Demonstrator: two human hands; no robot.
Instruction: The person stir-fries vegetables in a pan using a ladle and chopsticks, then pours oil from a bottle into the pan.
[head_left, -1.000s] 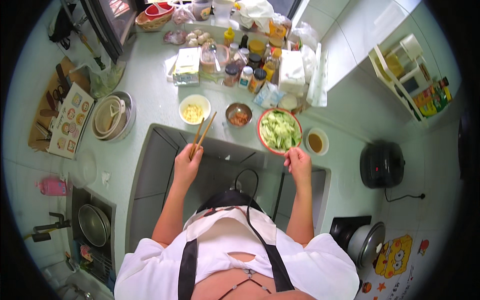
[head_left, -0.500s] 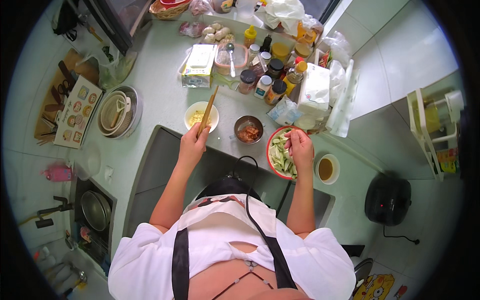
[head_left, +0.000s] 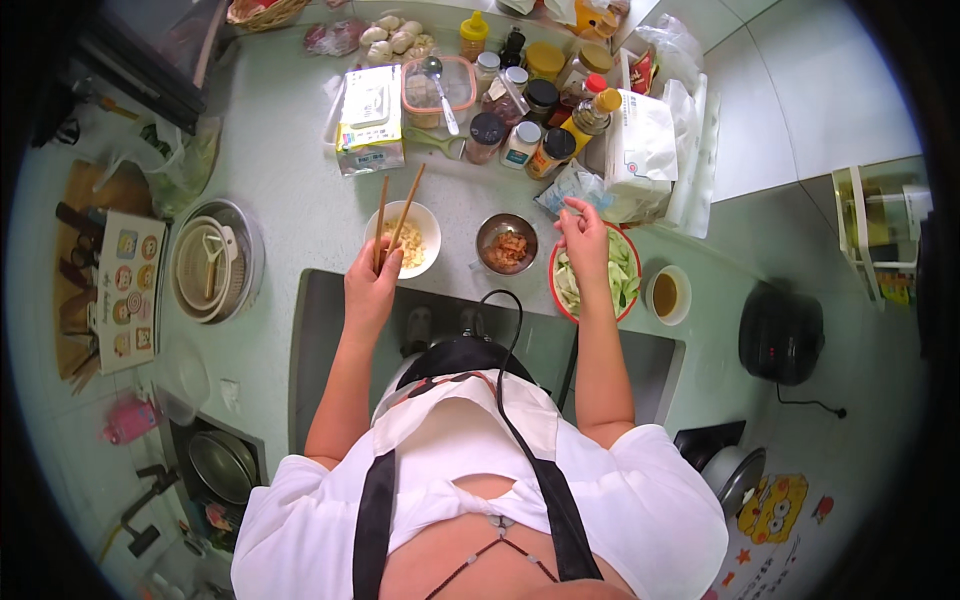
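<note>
A pair of wooden chopsticks is gripped in my left hand, their tips spread apart and pointing away from me. The hand is at the near left rim of a white bowl of chopped pale-yellow bits. My right hand hovers empty over a red-rimmed dish of sliced green vegetable, fingers loosely apart. It partly covers the dish. Between the hands stands a small metal bowl of reddish-brown pieces. Right of the dish is a small white bowl with brown liquid.
Jars and bottles crowd the back right beside a tissue pack. A wipes pack and lidded container stand behind the white bowl. Nested strainers lie left. A dark recess edges the counter before me.
The chopsticks have parted from lying together into a V. My right hand has moved up toward the dish's far side and its fingers have opened. The view has shifted slightly.
</note>
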